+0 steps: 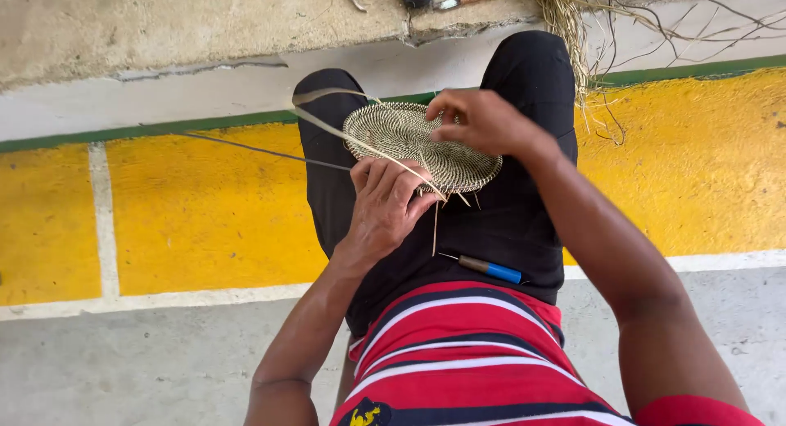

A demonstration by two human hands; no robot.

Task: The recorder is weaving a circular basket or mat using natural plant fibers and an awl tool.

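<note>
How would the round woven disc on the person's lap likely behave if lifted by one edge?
The woven disc would probably keep its shape: its coils look tightly bound, and it sits flat between the left hand and right hand. It seems light, being thin fibre. Its loose strand would likely flop.

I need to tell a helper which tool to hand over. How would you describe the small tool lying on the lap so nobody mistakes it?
Start at the person's black-trousered lap, below the round woven disc that the left hand and right hand hold. Just above the red striped shirt lies a slim tool. Its thin metal tip, brown middle and blue end set it apart from the pale straw strands nearby.
</note>
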